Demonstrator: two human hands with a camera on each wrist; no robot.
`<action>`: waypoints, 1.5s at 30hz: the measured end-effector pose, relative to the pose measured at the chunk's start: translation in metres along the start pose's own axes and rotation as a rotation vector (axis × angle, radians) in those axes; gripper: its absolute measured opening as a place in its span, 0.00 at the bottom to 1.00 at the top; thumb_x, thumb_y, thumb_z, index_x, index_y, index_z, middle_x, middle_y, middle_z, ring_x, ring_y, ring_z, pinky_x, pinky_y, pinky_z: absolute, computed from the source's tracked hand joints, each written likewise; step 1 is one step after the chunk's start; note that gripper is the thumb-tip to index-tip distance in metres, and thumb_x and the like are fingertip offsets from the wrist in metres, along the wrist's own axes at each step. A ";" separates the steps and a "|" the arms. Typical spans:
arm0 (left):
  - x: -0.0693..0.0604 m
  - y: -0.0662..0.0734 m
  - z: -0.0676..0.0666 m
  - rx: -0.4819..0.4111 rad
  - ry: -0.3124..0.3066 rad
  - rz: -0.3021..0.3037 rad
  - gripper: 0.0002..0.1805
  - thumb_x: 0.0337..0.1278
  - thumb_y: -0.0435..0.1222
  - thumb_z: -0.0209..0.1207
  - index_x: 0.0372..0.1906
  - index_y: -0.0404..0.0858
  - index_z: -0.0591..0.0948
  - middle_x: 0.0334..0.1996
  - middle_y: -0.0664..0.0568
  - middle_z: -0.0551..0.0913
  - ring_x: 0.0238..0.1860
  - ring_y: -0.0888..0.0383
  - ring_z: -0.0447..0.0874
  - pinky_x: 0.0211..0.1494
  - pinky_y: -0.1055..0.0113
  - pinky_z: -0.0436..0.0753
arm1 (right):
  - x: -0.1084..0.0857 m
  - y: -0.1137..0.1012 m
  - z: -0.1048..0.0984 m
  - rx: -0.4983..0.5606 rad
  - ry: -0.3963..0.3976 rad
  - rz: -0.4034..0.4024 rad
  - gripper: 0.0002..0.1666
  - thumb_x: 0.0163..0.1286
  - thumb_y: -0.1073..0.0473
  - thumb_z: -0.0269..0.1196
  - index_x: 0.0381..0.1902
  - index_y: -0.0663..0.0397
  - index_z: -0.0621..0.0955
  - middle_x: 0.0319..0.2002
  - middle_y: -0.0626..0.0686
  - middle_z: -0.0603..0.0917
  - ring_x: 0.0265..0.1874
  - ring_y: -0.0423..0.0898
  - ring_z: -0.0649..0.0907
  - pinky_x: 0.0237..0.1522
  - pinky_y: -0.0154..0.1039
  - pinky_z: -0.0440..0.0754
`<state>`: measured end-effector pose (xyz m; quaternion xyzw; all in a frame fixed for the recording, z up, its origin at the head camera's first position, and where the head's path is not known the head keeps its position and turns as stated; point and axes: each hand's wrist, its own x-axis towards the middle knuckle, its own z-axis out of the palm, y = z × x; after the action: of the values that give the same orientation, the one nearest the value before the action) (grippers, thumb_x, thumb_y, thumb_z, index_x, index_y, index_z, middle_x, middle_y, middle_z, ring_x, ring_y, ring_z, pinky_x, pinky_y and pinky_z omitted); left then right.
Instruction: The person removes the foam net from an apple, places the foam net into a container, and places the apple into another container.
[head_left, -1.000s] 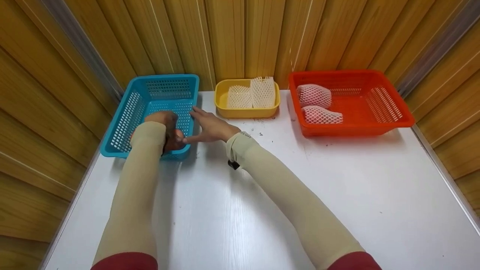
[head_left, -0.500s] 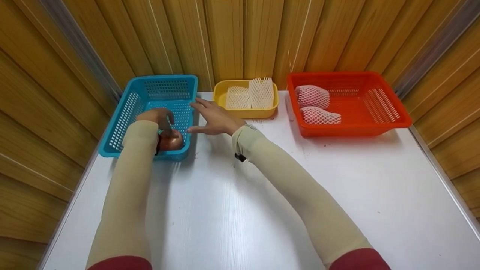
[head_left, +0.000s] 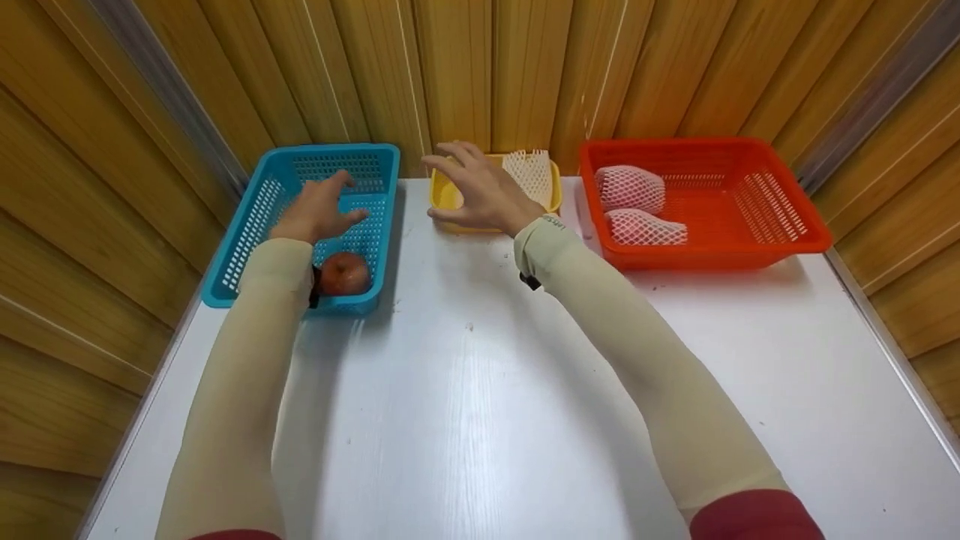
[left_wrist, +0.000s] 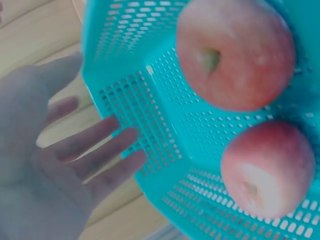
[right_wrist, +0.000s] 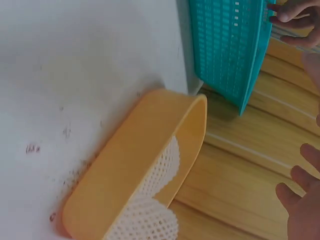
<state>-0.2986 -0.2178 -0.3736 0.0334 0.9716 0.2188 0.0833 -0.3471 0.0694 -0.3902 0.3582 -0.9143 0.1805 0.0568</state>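
My left hand [head_left: 315,210] is over the blue basket [head_left: 214,289], fingers spread, holding nothing. In the left wrist view two red apples lie in that basket: a larger apple [left_wrist: 240,60] and a smaller apple [left_wrist: 270,172]. The head view shows just one apple [head_left: 345,274], near the front rim; my left arm hides the other. My right hand [head_left: 484,187] hovers over the yellow tray [head_left: 555,196] with parted fingers and an empty grasp. White foam nets [head_left: 531,174] are in the tray, partly covered by this hand in the head view.
At the right stands a red basket [head_left: 720,259] with two pink-looking fruits in foam nets [head_left: 631,189] along its left side. The white table [head_left: 450,420] extends in front. Wood-patterned panels [head_left: 517,67] rise behind and at both sides.
My left hand has let go of the apple and lifted up and back. My right hand has moved right, from the blue basket's rim to above the yellow tray.
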 end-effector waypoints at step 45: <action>0.021 0.196 0.146 -0.070 0.108 0.402 0.47 0.65 0.62 0.60 0.82 0.52 0.55 0.82 0.47 0.53 0.80 0.49 0.54 0.78 0.49 0.61 | -0.051 0.174 -0.076 0.058 -0.101 0.308 0.59 0.64 0.35 0.70 0.84 0.34 0.51 0.84 0.50 0.42 0.82 0.57 0.45 0.72 0.73 0.53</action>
<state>-0.2882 0.0227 -0.4217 0.2117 0.9403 0.2663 -0.0131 -0.4296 0.2478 -0.3823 0.2239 -0.9545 0.1951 -0.0277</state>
